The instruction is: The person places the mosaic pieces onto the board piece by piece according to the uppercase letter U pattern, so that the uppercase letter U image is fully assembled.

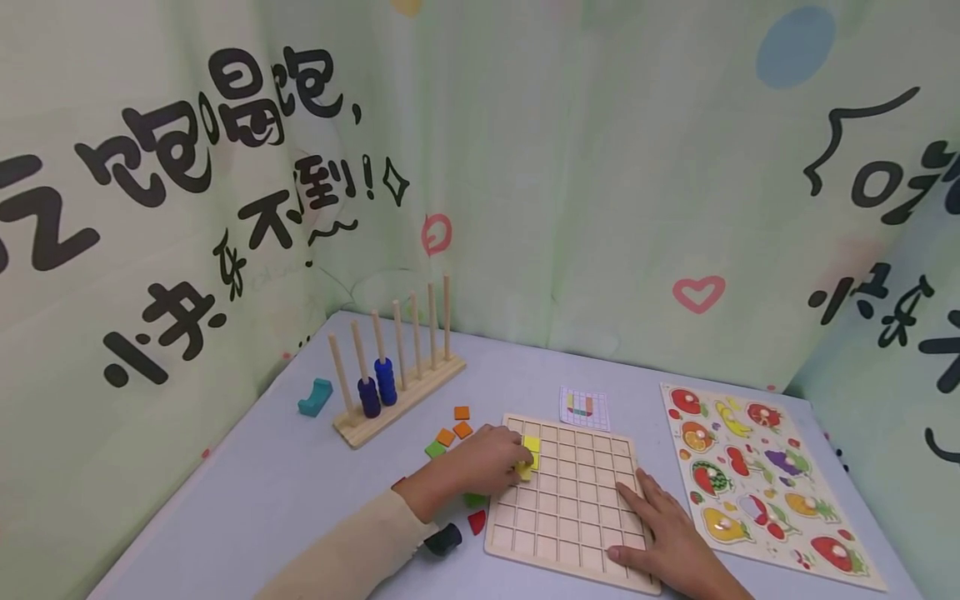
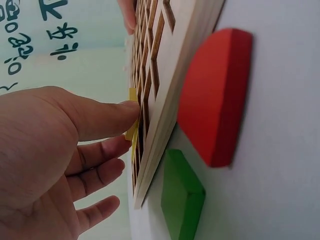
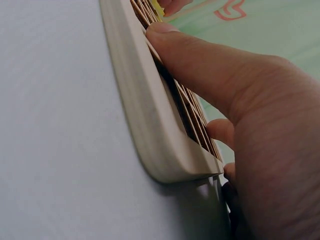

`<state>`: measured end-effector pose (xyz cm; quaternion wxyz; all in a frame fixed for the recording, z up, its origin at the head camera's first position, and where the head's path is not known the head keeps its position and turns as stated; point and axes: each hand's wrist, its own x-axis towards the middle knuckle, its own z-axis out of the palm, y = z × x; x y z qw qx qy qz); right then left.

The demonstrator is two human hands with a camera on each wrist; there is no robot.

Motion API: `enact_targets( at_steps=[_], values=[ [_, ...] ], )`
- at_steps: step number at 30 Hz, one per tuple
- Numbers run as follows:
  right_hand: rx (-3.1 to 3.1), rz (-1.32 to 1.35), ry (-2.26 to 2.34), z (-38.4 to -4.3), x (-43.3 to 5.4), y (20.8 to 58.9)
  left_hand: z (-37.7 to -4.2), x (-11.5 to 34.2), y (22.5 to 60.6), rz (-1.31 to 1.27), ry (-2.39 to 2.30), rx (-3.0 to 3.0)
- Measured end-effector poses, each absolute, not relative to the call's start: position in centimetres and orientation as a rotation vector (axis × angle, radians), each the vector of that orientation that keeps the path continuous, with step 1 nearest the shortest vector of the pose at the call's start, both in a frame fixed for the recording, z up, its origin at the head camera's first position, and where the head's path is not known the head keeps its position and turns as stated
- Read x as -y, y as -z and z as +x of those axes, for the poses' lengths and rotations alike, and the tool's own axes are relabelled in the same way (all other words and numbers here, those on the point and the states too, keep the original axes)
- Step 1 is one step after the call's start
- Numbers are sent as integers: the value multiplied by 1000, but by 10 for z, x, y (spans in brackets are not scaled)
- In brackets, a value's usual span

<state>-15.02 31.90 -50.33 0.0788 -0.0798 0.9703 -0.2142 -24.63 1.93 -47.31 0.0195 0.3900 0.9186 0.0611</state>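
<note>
A wooden grid board (image 1: 558, 529) lies on the table, with yellow square tiles (image 1: 531, 443) in its upper left cells. My left hand (image 1: 487, 461) is over the board's left side, pinching a yellow tile (image 2: 132, 94) between thumb and fingers against the grid; its other fingers are spread loosely. My right hand (image 1: 667, 533) rests on the right edge of the board with its fingers spread, and in the right wrist view its thumb (image 3: 200, 57) lies on the rim. Beside the board's left edge lie a red curved-edged piece (image 2: 215, 100) and a green piece (image 2: 182, 197).
Orange tiles (image 1: 446, 437) and a green tile (image 1: 435, 450) lie left of the board. Behind them stands a wooden peg rack (image 1: 408, 408) with blue beads (image 1: 386, 382), beside a teal arch piece (image 1: 315, 397). A pattern card (image 1: 600, 410) and a fruit puzzle board (image 1: 750, 446) lie behind and right.
</note>
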Motion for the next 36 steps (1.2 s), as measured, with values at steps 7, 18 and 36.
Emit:
enact_targets(
  at_steps=[7,18,36],
  values=[
    [-2929,-258,632,-150,-319,505,-246,-23,474,1214,-218,-2846],
    [-2924,-260,643,-150,-320,505,-244,-25,471,1213,-232,-2819],
    [-2921,-235,636,-150,-318,502,-245,-28,475,1227,-248,-2791]
  ],
)
